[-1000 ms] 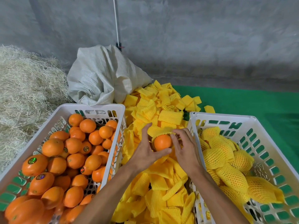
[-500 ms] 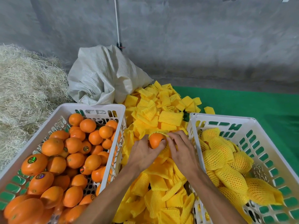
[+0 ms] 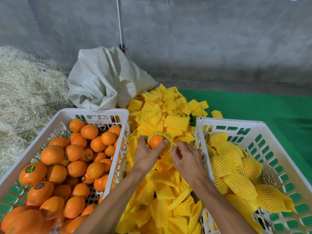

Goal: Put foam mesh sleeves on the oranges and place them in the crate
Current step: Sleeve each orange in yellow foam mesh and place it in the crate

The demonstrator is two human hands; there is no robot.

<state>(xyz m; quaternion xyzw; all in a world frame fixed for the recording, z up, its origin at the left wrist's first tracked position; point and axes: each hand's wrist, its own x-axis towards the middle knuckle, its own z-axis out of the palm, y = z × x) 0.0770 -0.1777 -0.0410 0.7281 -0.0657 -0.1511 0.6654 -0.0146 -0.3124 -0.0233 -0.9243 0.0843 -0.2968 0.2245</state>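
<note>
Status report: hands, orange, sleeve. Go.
Left hand grips orange. Right hand pinches foam mesh sleeve, only part way round it. Right crate beside, nothing in the way.

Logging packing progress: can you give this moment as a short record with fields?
In hand: bare orange, yellow foam mesh sleeve ringing it
Left hand: grips the orange
Right hand: pinches the sleeve edge
Left white plastic crate: unsleeved oranges
Right white plastic crate: sleeved oranges
Between crates: pile of loose sleeves
</note>
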